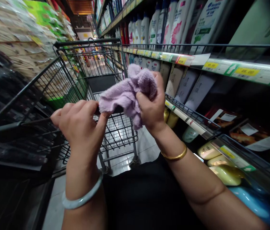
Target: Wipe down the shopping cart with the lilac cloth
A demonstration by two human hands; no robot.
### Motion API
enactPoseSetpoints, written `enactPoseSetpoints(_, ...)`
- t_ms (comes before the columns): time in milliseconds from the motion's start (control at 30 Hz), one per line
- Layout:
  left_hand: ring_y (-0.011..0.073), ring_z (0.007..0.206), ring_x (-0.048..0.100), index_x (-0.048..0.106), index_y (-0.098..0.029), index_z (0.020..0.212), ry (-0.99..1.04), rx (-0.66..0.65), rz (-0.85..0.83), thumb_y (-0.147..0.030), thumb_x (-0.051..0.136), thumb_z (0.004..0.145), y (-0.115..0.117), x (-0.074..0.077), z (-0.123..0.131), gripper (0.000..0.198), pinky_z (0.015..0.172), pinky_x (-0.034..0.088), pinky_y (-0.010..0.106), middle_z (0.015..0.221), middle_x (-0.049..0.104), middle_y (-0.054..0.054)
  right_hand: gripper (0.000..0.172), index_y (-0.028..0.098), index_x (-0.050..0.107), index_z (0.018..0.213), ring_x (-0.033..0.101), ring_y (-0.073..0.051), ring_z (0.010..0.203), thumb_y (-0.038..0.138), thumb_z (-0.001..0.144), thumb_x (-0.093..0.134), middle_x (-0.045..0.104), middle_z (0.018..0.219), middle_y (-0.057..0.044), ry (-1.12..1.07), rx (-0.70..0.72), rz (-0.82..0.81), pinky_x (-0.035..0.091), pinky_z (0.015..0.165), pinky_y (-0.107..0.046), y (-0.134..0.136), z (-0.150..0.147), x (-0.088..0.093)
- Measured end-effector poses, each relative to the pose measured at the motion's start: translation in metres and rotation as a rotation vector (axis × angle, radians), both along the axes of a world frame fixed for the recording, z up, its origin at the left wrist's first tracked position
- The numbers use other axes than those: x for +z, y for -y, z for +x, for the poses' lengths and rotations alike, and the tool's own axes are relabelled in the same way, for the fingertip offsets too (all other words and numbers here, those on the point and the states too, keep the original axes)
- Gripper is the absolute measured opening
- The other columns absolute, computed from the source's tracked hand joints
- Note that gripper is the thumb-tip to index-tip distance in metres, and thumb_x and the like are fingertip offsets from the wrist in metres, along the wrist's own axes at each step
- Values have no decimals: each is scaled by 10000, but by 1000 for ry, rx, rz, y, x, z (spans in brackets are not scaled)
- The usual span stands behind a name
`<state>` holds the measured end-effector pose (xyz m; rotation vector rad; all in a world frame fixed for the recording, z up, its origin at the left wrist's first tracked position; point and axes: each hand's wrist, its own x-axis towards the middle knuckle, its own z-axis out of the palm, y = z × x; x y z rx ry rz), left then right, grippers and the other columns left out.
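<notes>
A crumpled light purple cloth is stretched between my two hands above a shopping cart. My right hand is closed round its bunched end, the thumb pressed on the fabric. On the other side, my left hand pinches the cloth's corner between thumb and fingers. The black wire shopping cart stands right in front of me, below and behind the cloth. Its side rail passes close behind my left hand; I cannot tell whether they touch.
Shelves on the right hold several shampoo bottles, boxes and pouches behind price-label strips. Stacked packages rise on the left. The tiled floor shows beside the cart, and an aisle runs ahead.
</notes>
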<state>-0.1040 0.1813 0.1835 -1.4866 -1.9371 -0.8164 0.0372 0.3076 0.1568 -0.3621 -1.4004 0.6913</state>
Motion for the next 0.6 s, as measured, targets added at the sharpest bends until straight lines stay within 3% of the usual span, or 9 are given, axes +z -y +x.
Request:
enactPoseSetpoints(67,279,866,535,546,-259,705,-16,11,16,-498,483,891,-1,-1,-1,309,801,273,493,751,553,56,296,269,615,1103,590,-228,1243,319,827,710,632,1156,-6,115,15,138,498,1122,-418,15,8,12)
enactPoseSetpoints(167,279,860,537,588,-275,775,-43,-18,-6,-453,416,919,-1,-1,-1,286,793,260,504,785,573,62,264,292,651,1003,594,-248,1234,322,768,769,657,1132,-4,280,28,320,478,1150,-405,22,14,20)
enactPoseSetpoints(367,310,894,551,461,-277,686,-45,19,0,-415,499,883,-2,-1,5,244,805,307,513,795,602,74,269,266,633,1098,571,-276,1252,237,832,656,641,1169,-35,271,-172,195,476,1139,-474,29,12,24)
enactPoseSetpoints(500,290,841,547,409,-269,623,46,2,48,-403,491,857,-6,-4,-4,282,806,328,529,712,553,53,319,268,617,1162,570,-248,1266,219,848,638,633,1274,-38,512,-130,416,482,1148,-406,56,1,19)
enactPoseSetpoints(600,271,842,553,445,-267,619,82,-25,57,-458,420,901,-5,-5,-9,342,791,318,523,699,511,38,240,281,629,1150,570,-233,1287,266,912,598,623,1333,-42,550,-95,506,484,1158,-389,61,-4,12)
